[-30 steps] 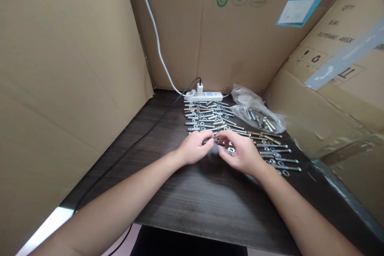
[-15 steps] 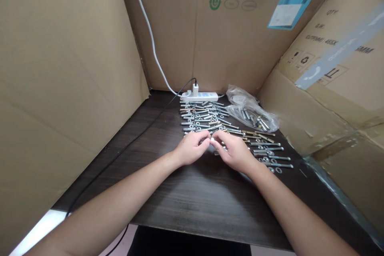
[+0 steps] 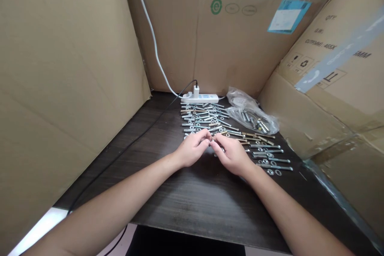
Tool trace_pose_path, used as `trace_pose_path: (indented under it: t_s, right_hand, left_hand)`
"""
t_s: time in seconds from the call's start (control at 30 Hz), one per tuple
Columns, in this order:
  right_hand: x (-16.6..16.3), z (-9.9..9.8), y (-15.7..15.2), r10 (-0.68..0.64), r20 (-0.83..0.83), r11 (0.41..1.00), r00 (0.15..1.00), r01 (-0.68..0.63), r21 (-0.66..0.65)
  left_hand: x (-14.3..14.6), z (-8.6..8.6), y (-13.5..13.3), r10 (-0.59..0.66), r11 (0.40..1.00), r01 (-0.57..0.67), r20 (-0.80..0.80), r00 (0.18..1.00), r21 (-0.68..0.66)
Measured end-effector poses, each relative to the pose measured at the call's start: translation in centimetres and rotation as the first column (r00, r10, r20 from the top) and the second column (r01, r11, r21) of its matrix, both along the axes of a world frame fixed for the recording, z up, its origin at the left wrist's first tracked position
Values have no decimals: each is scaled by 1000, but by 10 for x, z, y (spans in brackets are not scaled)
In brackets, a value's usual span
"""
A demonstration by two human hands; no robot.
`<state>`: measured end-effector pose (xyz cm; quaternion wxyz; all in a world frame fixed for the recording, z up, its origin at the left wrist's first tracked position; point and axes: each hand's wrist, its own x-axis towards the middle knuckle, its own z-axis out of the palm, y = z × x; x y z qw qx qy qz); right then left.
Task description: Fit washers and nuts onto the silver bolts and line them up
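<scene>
My left hand (image 3: 193, 149) and my right hand (image 3: 230, 153) meet at the fingertips over the near side of the laid-out hardware. Both are closed in a pinch, thumbs against forefingers. A small pale glint shows where they touch, but the fingers hide what it belongs to. Beyond my hands lie rows of metal bolts (image 3: 196, 125) with sleeves, nuts and washers among them. More long bolts (image 3: 274, 167) are set out to the right of my right hand, with a flat washer (image 3: 278, 173) at their near end.
A clear plastic bag (image 3: 246, 112) with metal parts lies at the back right. Behind the rows stands a white power strip (image 3: 207, 98). A black cable (image 3: 132, 142) crosses the dark table (image 3: 192, 204) on the left. Cardboard walls (image 3: 171, 28) enclose three sides.
Both hands stay together in nearly the same place, with slight finger movement. The pale spot between the fingertips shows less now. The whole view has shifted slightly.
</scene>
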<state>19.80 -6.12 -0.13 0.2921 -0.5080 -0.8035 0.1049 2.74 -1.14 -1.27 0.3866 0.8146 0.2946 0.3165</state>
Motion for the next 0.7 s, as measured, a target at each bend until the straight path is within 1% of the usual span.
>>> trace_pose_path:
  t_s: [0.1,0.2,0.33,0.4,0.47,0.6,0.67,0.7]
  right_hand:
    - [0,-3,1,-10,-32,1000,999,11,15]
    - [1,-2,0,-26,-66,1000,997,26,7]
    - [0,-2,-2,-43,-107,999,993,42,-12]
    - [-1,-3,-3,-35,-125,999,992,33,-13]
    - [-3,-3,-3,-26,-158,1000,987,25,-9]
    - [-3,-3,-4,-40,-239,999,970,47,20]
    - [-2,-3,-4,-50,-279,996,959,68,56]
    - [-2,-3,-3,-50,-298,995,953,75,73]
  left_hand:
    - [2,2,-5,-13,1000,12,30,999,11]
    - [4,4,-8,-33,999,32,18,999,20]
    - [7,1,-9,-26,999,27,42,999,-25]
    - [9,1,-11,-16,996,26,103,995,-90]
    - [12,3,-15,-10,980,45,181,983,-193]
    - [22,10,-25,23,897,124,326,945,-425]
    - [26,12,-25,20,864,153,336,942,-480]
    - [27,13,-23,13,862,151,320,947,-484]
